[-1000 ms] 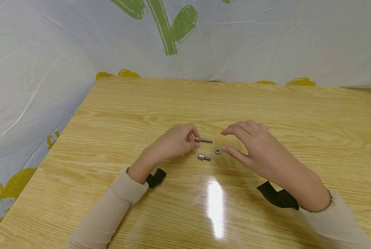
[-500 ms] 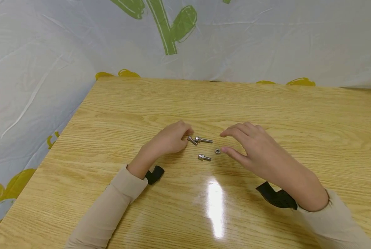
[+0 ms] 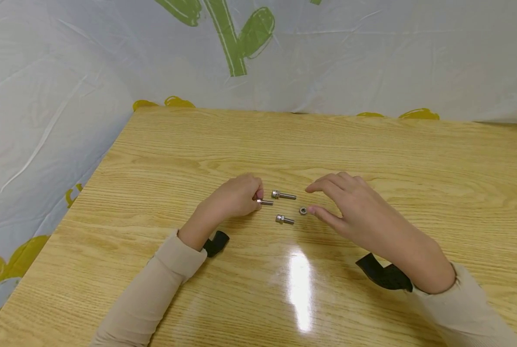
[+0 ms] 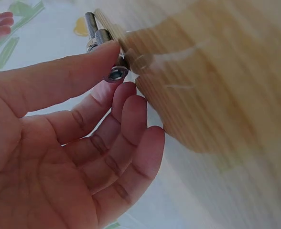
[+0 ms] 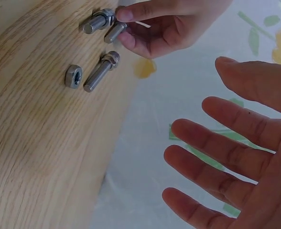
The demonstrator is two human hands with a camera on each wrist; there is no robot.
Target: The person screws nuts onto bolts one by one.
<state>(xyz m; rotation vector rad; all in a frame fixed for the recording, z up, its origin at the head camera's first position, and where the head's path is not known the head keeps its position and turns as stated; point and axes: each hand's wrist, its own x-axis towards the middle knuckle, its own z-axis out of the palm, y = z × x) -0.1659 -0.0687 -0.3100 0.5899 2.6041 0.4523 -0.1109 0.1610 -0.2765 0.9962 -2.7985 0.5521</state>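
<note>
My left hand point(image 3: 237, 196) pinches a small steel socket-head bolt point(image 3: 265, 202) by its head, between thumb and index finger. In the left wrist view the hex socket of this bolt's head point(image 4: 116, 74) faces the camera. Its shank points right in the head view. Just beyond lies a longer bolt point(image 3: 288, 196) with a nut against its head. Nearer the body lies a shorter bolt point(image 3: 289, 221), also with a nut on it. A loose nut point(image 3: 303, 210) rests near the thumb of my right hand point(image 3: 354, 205). In the right wrist view, that hand's fingers are spread and hold nothing.
The wooden table point(image 3: 189, 144) carries all the hardware. A patterned white sheet point(image 3: 328, 62) hangs behind it and at the left. Black straps point(image 3: 216, 244) show beneath both wrists, and a bright glare patch lies on the tabletop in front.
My left hand has drawn left, away from the longer bolt. The bolt in its fingers slanted toward me half a second ago and now points right. My right hand has barely moved.
</note>
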